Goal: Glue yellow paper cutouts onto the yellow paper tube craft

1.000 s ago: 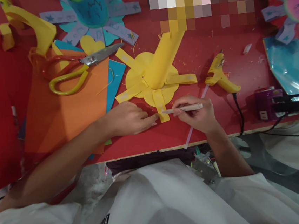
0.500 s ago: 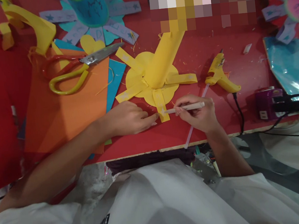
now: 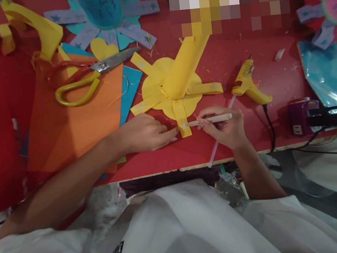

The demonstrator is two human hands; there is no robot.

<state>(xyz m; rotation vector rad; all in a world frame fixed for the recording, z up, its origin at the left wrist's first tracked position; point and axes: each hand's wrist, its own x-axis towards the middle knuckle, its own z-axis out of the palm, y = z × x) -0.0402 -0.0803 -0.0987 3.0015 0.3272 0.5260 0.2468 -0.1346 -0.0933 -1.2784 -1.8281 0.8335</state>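
A yellow paper flower shape (image 3: 151, 90) lies on the red table, with a rolled yellow paper tube (image 3: 179, 73) rising from its middle and several strips spreading out. My right hand (image 3: 226, 127) is closed around a slim pale pen (image 3: 215, 118), its tip on the near yellow paper strip (image 3: 182, 119), where a light star-like mark shows. From the other side, my left hand (image 3: 145, 132) is curled with its fingertips at the left edge of that same strip. The undersides of those fingers are hidden.
Large scissors (image 3: 78, 85) lie on orange paper (image 3: 82, 131) at left. A yellow glue gun (image 3: 247, 79) with its cord lies at right, near a purple power adapter (image 3: 301, 117). Behind stands a blue paper flower (image 3: 102, 9). The table edge (image 3: 161, 174) runs close to me.
The pen tip has shifted very slightly on the strip, and my right hand with it. The left hand holds its place at the strip's edge.
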